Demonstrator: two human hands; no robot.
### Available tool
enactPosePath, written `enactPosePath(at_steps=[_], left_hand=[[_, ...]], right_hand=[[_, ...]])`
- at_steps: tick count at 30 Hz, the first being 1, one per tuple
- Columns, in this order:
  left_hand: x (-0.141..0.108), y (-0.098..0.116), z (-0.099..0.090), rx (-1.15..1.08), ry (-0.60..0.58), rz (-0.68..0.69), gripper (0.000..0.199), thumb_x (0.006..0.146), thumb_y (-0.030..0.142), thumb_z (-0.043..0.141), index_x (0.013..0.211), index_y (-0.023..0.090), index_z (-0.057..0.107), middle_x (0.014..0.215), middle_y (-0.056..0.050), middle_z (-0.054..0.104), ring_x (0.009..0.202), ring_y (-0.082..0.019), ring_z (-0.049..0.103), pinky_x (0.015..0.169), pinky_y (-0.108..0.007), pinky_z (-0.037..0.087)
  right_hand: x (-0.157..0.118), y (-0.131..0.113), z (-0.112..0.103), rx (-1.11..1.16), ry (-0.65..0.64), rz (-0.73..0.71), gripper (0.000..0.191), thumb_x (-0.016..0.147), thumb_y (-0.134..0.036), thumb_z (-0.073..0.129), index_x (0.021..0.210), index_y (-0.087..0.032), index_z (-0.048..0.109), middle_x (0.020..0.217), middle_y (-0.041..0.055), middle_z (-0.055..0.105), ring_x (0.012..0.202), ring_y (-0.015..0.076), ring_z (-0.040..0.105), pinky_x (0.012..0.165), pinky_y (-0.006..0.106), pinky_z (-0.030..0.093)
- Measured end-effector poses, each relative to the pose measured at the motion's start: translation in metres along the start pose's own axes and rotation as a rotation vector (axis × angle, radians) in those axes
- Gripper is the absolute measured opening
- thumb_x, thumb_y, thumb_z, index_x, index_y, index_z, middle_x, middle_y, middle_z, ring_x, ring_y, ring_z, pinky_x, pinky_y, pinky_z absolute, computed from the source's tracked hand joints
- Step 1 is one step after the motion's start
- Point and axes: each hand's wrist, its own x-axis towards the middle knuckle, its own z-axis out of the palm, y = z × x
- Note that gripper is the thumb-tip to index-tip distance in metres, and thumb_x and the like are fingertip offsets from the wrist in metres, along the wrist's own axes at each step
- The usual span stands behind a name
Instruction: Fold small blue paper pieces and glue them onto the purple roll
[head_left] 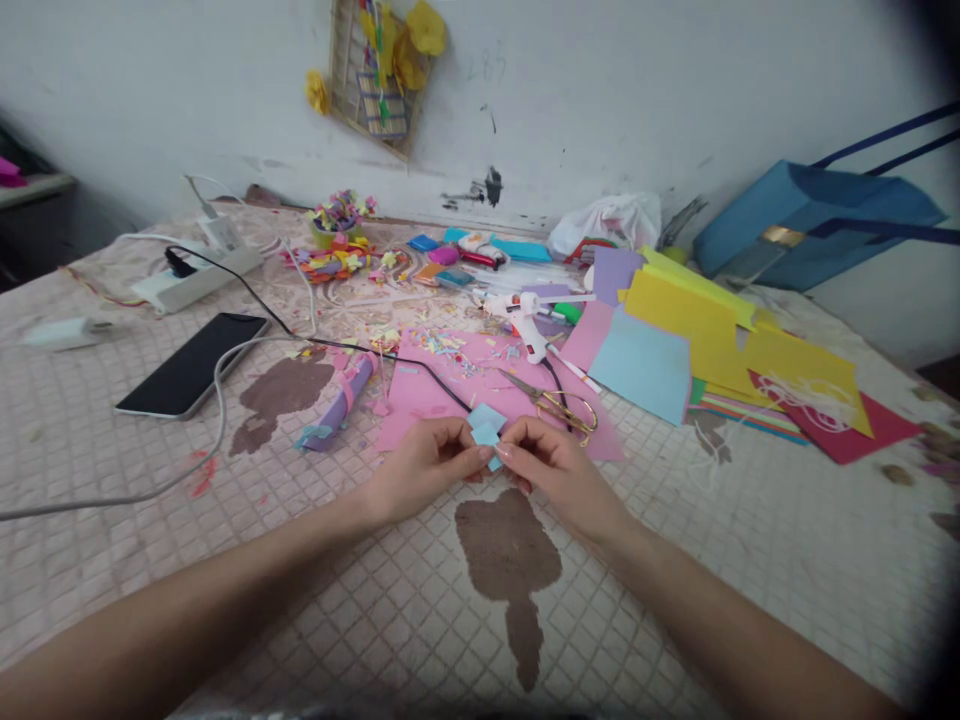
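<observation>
At the near edge of the pink sheet (409, 405), the left hand (431, 460) and right hand (553, 462) pinch light-blue paper (487, 428) in a fingertip grip, where uneven pulling could crease or tear it.

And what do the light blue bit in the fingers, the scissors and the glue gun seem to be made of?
Light blue bit: probably paper or thin card, matte; it looks thin, flat and straight-edged.
Scissors: likely metal, fairly glossy, going by the gold-coloured gleam.
Glue gun: seemingly hard plastic, smooth and white, judging by its rounded, moulded-looking body.
</observation>
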Motion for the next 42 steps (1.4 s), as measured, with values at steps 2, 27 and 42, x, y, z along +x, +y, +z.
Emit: enactPosePath(at_steps=[2,27,42], left_hand=[[-0.001,0.001,0.0,0.007,-0.029,-0.002,0.024,0.078,0.037,0.059,0.071,0.014,0.059,0.067,-0.003,0.061,0.063,-0.013,0.057,0.06,-0.023,0.045],[-0.003,-0.008,0.009,0.119,-0.038,0.018,0.024,0.078,0.033,0.057,0.065,0.013,0.052,0.062,0.0,0.052,0.057,-0.009,0.045,0.053,-0.021,0.035],[0.001,-0.005,0.004,0.045,0.049,0.037,0.023,0.081,0.032,0.054,0.07,0.012,0.054,0.063,0.0,0.053,0.057,-0.01,0.048,0.054,-0.021,0.039]], right_hand=[[0.0,0.0,0.0,-0.017,-0.018,0.004,0.022,0.083,-0.04,0.055,0.074,-0.019,0.053,0.062,-0.0043,0.044,0.05,0.0082,0.039,0.045,0.022,0.031],[0.001,0.006,0.009,0.117,0.101,0.005,0.022,0.082,-0.035,0.058,0.07,-0.018,0.05,0.06,-0.005,0.044,0.051,0.0075,0.04,0.048,0.022,0.031],[0.005,0.008,-0.001,0.076,0.111,-0.024,0.019,0.083,-0.031,0.059,0.071,-0.018,0.051,0.057,-0.0052,0.048,0.052,0.0081,0.043,0.05,0.021,0.036]])
